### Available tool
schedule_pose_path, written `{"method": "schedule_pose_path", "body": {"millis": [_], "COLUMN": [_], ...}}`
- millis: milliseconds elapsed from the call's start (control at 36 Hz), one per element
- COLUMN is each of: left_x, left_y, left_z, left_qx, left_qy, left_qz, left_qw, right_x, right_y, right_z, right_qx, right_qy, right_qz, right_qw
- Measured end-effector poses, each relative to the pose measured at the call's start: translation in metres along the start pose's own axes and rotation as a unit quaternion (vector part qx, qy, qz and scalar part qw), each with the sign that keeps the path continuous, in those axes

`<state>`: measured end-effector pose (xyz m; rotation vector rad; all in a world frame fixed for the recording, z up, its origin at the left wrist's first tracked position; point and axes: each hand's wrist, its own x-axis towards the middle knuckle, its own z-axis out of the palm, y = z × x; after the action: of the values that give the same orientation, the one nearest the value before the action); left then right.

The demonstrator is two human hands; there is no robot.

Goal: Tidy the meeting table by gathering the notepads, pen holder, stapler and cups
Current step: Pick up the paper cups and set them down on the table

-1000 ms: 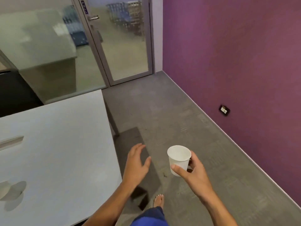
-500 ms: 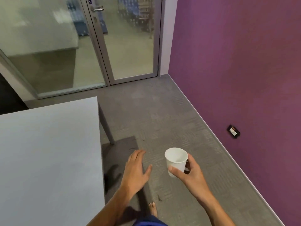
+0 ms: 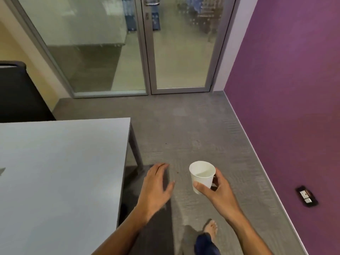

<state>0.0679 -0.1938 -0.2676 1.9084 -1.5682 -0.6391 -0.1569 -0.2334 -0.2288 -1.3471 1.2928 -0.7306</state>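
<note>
So far only one white paper cup [image 3: 202,176] is in hand: the right hand [image 3: 219,188] pinches it upright over the carpet, beside the surface [image 3: 60,173]. The left hand [image 3: 156,186] hangs spread and empty. Notepads, pen holder and stapler are out of view, so most gathering likely remains.

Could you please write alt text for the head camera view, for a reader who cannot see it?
The person's right hand holds an upright white paper cup above grey carpet, while the empty left hand hangs open beside a pale grey table. Glass doors and a purple wall lie ahead.
</note>
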Motion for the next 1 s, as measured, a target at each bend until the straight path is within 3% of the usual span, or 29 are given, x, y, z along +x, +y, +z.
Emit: {"method": "schedule_pose_path", "body": {"millis": [583, 1000], "left_x": [0.242, 0.370], "left_y": [0.048, -0.039], "left_z": [-0.008, -0.050], "left_qx": [0.044, 0.020], "left_qy": [0.125, 0.228], "left_qz": [-0.124, -0.266], "left_qw": [0.983, 0.937], "right_x": [0.316, 0.509], "right_y": [-0.099, -0.137], "right_z": [-0.047, 0.063], "right_qx": [-0.036, -0.077], "right_qy": [-0.183, -0.298], "right_qz": [-0.074, -0.123], "right_qw": [0.980, 0.943]}}
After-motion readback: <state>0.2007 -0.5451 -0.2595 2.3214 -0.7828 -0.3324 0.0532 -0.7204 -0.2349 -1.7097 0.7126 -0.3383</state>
